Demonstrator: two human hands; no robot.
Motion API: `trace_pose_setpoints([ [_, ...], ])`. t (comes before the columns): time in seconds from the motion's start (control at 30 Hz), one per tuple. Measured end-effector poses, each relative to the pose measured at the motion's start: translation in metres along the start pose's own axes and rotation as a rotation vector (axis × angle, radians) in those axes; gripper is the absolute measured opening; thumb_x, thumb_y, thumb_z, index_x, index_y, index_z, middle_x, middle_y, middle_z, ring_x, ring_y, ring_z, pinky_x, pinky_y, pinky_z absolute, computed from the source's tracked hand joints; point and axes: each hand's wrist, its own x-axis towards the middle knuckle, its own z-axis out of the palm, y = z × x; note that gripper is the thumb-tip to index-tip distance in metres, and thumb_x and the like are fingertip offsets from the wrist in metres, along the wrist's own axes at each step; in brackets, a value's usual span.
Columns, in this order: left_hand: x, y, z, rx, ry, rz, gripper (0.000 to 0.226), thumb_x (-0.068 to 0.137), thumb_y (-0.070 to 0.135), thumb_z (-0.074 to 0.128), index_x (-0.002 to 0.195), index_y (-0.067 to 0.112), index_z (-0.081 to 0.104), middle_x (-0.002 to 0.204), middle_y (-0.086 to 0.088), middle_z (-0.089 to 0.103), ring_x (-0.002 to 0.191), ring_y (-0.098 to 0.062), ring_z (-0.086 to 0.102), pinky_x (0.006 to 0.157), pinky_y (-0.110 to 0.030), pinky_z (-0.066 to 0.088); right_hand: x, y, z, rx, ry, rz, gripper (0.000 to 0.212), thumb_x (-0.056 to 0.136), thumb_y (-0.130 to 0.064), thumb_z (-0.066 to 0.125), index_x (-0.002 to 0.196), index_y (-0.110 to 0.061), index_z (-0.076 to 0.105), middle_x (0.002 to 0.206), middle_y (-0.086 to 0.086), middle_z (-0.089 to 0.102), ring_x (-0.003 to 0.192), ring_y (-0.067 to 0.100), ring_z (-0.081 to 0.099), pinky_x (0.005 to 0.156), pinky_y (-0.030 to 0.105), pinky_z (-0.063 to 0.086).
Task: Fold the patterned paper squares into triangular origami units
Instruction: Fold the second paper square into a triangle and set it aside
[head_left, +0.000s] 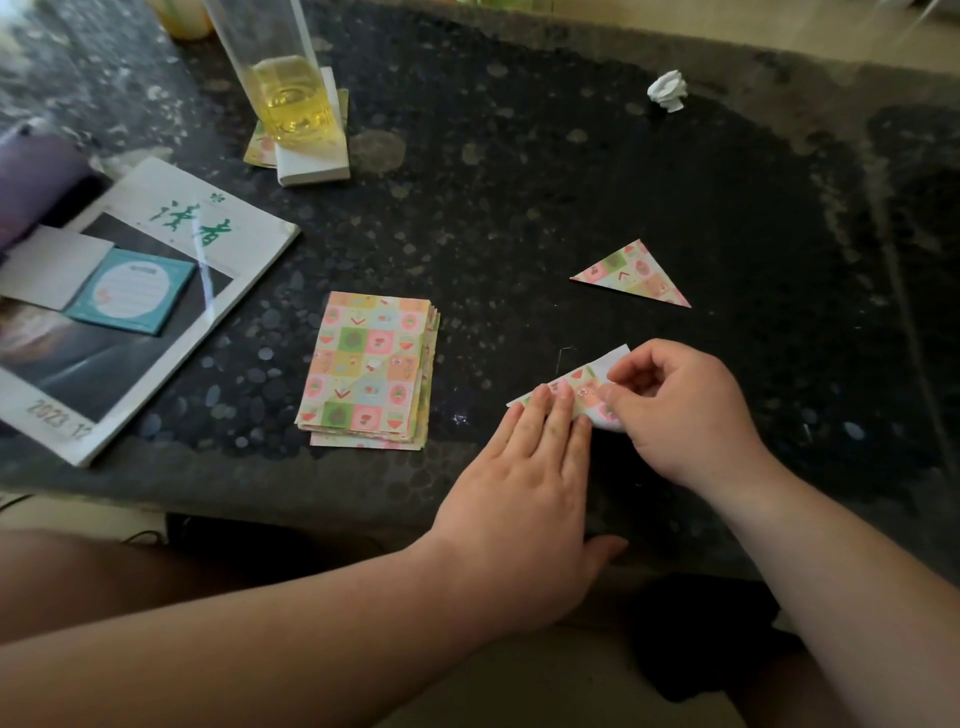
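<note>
Pressing flat left hand (524, 467) fingers on our half-folded paper (576, 387) at lower right of the bench (519, 208); right hand (675, 410) pinches its edge.

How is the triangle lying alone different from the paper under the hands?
The finished triangle lies flat and untouched; the half-folded paper is pressed by the left hand and pinched by the right hand. The finished triangle shows only pattern; the half-folded paper shows a white underside too. Both have the same checked print.
</note>
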Motion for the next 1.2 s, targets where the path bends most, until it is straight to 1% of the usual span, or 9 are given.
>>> trace_pose_setpoints([
  [0.23,0.0,-0.002,0.003,-0.009,0.045,0.006,0.094,0.101,0.067,0.022,0.156,0.002,-0.016,0.165,-0.019,-0.023,0.152,-0.032,-0.027,0.126,-0.048,-0.007,0.0,-0.001,0.001,-0.014,0.0,0.007,0.026,0.091,-0.014,0.075,0.084,-0.035,0.061,0.089,-0.015,0.063,0.082,0.004,0.061,0.063,0.018,0.046],
  [0.3,0.0,-0.002,0.007,-0.033,0.085,0.01,0.095,0.1,0.067,0.026,0.157,0.001,-0.012,0.167,-0.019,-0.016,0.154,-0.032,-0.02,0.126,-0.048,-0.004,0.001,-0.001,0.001,-0.016,-0.003,0.016,0.023,0.091,-0.015,0.076,0.086,-0.034,0.062,0.089,-0.013,0.064,0.081,0.006,0.062,0.062,0.019,0.046],
  [0.4,0.0,-0.003,0.01,-0.056,0.158,0.019,0.096,0.099,0.068,0.031,0.159,0.0,0.0,0.169,-0.019,0.002,0.156,-0.033,-0.004,0.127,-0.048,0.002,0.001,-0.001,0.001,-0.022,-0.004,0.022,0.021,0.091,-0.015,0.076,0.087,-0.032,0.064,0.088,-0.011,0.065,0.079,0.006,0.062,0.061,0.019,0.045],
  [0.43,0.0,-0.003,0.01,-0.054,0.16,0.021,0.096,0.099,0.068,0.031,0.159,0.0,0.002,0.169,-0.019,0.004,0.156,-0.033,-0.003,0.127,-0.048,0.003,0.001,-0.002,0.001,-0.021,-0.004,0.022,0.022,0.091,-0.014,0.075,0.087,-0.032,0.063,0.088,-0.011,0.065,0.079,0.006,0.062,0.061,0.019,0.045],
  [0.53,0.0,-0.004,0.008,-0.043,0.134,0.024,0.094,0.1,0.068,0.028,0.159,0.001,-0.002,0.169,-0.018,0.0,0.156,-0.032,-0.007,0.127,-0.048,0.001,0.002,-0.002,0.002,-0.017,-0.005,0.028,0.023,0.091,-0.013,0.075,0.085,-0.032,0.063,0.087,-0.01,0.065,0.078,0.006,0.063,0.061,0.02,0.045],
  [0.7,0.001,-0.007,0.011,-0.04,0.173,0.028,0.094,0.099,0.069,0.029,0.16,0.0,0.007,0.169,-0.018,0.009,0.156,-0.032,0.001,0.127,-0.049,0.007,0.002,-0.003,0.002,-0.01,-0.004,0.03,0.024,0.09,-0.012,0.075,0.084,-0.031,0.063,0.086,-0.01,0.066,0.077,0.006,0.062,0.059,0.019,0.042],
  [0.87,0.001,-0.006,0.01,-0.029,0.162,0.036,0.093,0.1,0.068,0.026,0.16,0.001,0.002,0.169,-0.018,0.003,0.157,-0.032,-0.003,0.127,-0.049,0.004,0.003,-0.003,0.002,-0.01,-0.005,0.039,0.023,0.09,-0.012,0.074,0.084,-0.031,0.063,0.086,-0.009,0.066,0.078,0.007,0.063,0.06,0.021,0.044],
  [1.2,0.002,-0.008,0.012,-0.018,0.182,0.034,0.093,0.1,0.068,0.027,0.16,0.0,0.008,0.169,-0.018,0.009,0.156,-0.032,0.002,0.126,-0.049,0.006,0.002,-0.005,0.002,-0.003,0.004,0.045,0.021,0.09,-0.01,0.074,0.087,-0.029,0.065,0.089,-0.008,0.066,0.08,0.008,0.063,0.063,0.022,0.046],
])
